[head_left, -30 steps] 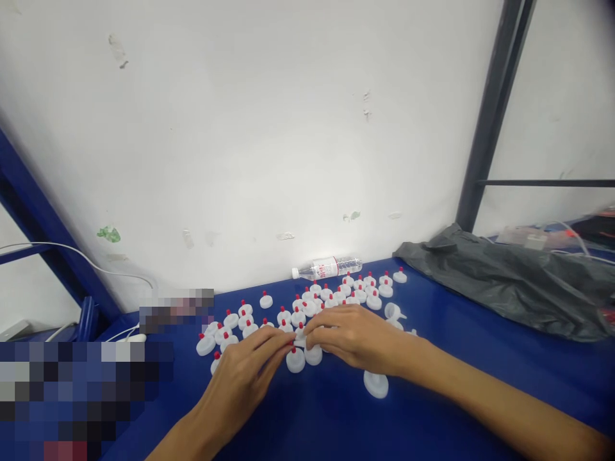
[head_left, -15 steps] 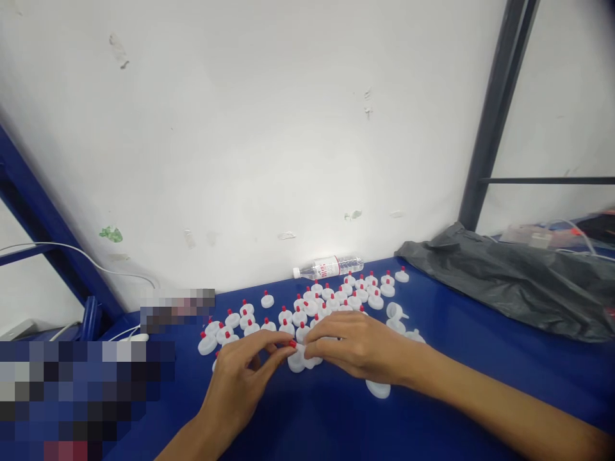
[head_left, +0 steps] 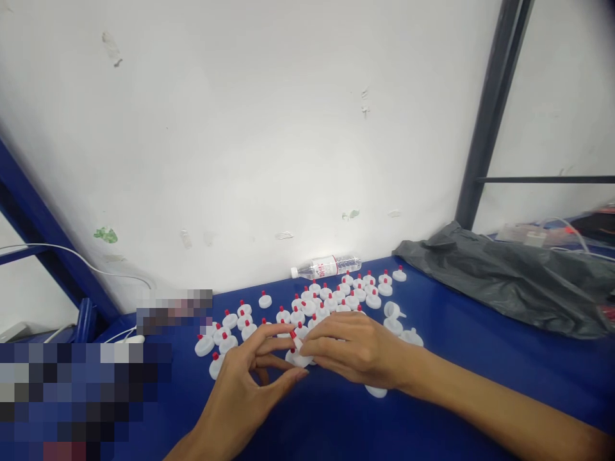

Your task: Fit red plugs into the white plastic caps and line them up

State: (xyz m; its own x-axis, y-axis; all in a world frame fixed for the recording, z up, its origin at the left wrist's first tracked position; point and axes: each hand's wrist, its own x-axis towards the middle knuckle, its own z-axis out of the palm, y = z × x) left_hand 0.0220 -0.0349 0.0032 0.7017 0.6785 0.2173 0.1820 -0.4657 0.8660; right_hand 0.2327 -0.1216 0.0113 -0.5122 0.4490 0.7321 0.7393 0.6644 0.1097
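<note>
My right hand [head_left: 350, 342] is closed, its fingertips pinching a white nozzle cap with a small red tip [head_left: 293, 335] just above the blue table. Part of that cap is hidden behind the fingers. Close on its left is my left hand [head_left: 254, 371], thumb and fingers spread apart, the index fingertip beside the red tip. Many red-tipped white caps [head_left: 265, 299] stand upright around and behind both hands. To the right of my right hand lie several white caps without red tips [head_left: 393, 326], one tipped on its side. Another bare cap [head_left: 377, 390] is partly covered by my right wrist.
A clear plastic bottle [head_left: 325, 266] lies along the white wall [head_left: 269, 128] at the back. Crumpled dark grey plastic sheeting [head_left: 500, 282] covers the right side of the blue table [head_left: 456, 365]. A dark post [head_left: 487, 121] rises behind it. A blurred-out patch fills the lower left.
My left thumb and index finger, pinched at the red tip half a second ago, have spread apart. The cap in my right hand has tilted so its red tip points upward.
</note>
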